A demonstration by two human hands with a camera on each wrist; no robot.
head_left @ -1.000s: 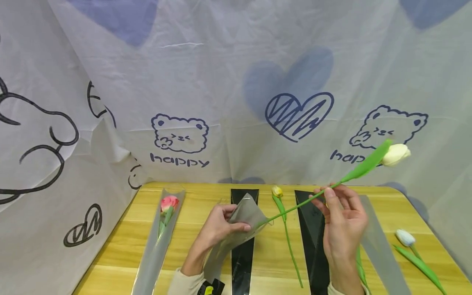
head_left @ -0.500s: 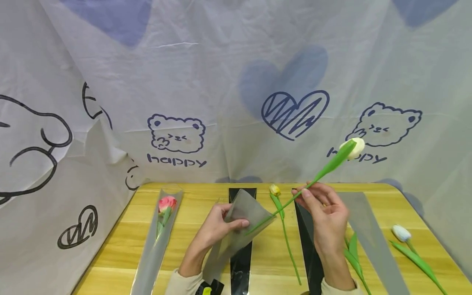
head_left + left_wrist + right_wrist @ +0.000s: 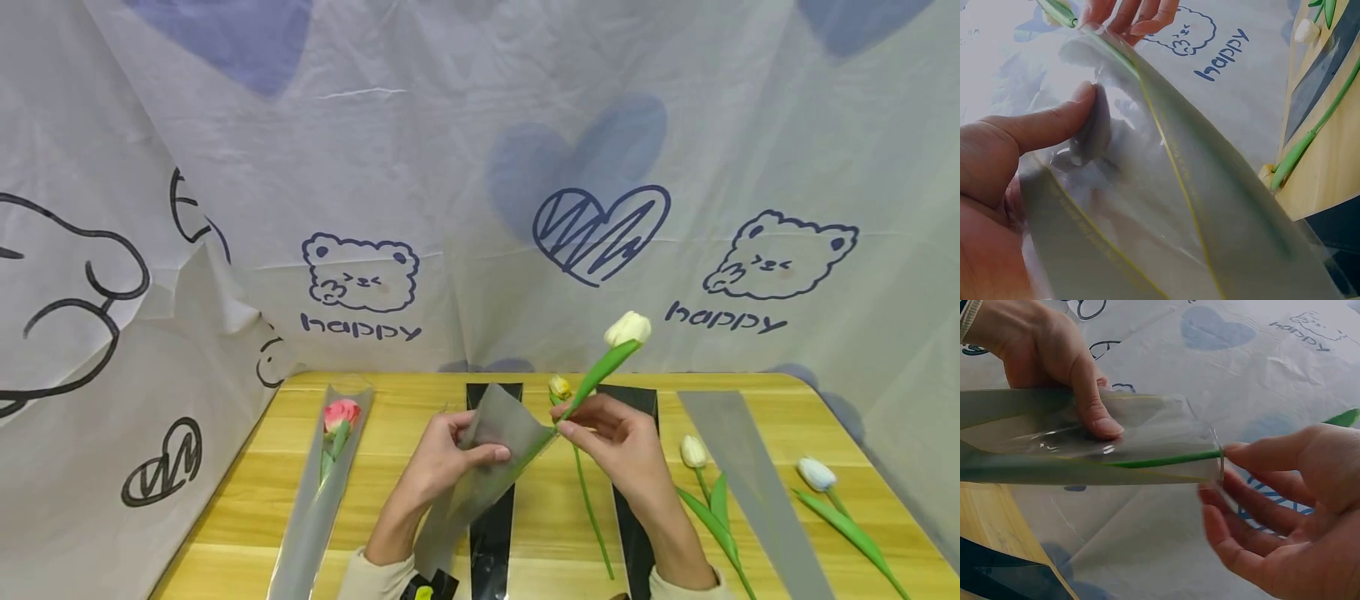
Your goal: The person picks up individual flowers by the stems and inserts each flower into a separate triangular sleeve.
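My left hand (image 3: 446,458) grips a translucent grey flower sleeve (image 3: 491,442) near its mouth, thumb on the front face, as the left wrist view also shows. My right hand (image 3: 618,446) pinches the stem of a white artificial tulip (image 3: 628,330) right at the sleeve's opening. The tulip's bloom and green leaf stick out above, tilted up to the right. Through the clear film in the right wrist view, the lower stem (image 3: 1166,460) runs inside the sleeve. Yellow lines with small print run along the film.
A pink rose (image 3: 342,416) lies in another sleeve at left. A yellow tulip (image 3: 581,492), a white tulip (image 3: 693,452) and a pale blue tulip (image 3: 816,474) lie on the wooden table (image 3: 232,500). Black sleeves (image 3: 491,542) and a grey sleeve (image 3: 757,475) lie flat. A printed cloth hangs behind.
My right hand has moved left and down to the sleeve's mouth, sliding the tulip's stem deeper inside. The bloom has come left and lower. My left hand has kept its hold.
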